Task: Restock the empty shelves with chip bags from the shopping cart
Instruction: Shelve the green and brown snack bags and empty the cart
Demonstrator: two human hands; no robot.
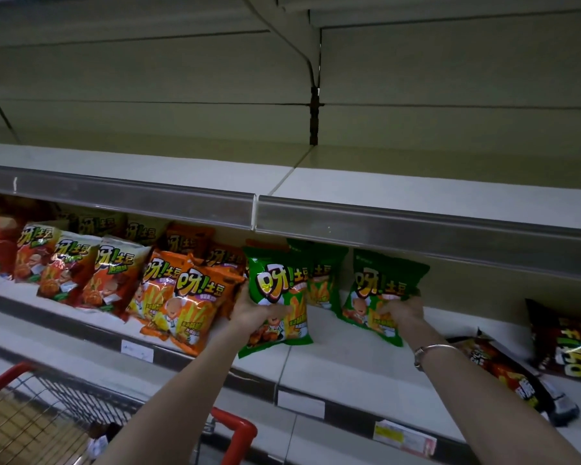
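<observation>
Bags of glossy green foil with yellow lettering and a picture of fries are held, one by each hand, over the lower shelf (pixel 332 360). The left bag (pixel 275 290) is tilted, with its top leaned toward the back and its lower edge close to the front edge of the shelf; whether it rests on the board cannot be told. It is gripped by the left hand (pixel 250 312) at its left edge, and the fingers (pixel 279 310) are curled round onto the lower front of the bag. The right bag (pixel 379 290) is stood nearly upright further back on the shelf. It is gripped at its lower right corner by the right hand (pixel 405 312), whose fingers are also curled onto the front, close together. A third green bag (pixel 322 273) is seen behind and between the two. Orange bags (pixel 195 297) are placed just beside the left bag, and red bags (pixel 81 270) further left. Dark bags (pixel 564 344) are laid flat at the right. A bracelet (pixel 430 351) is worn on the right wrist. The cart (pixel 239 431) is seen below the left arm.
</observation>
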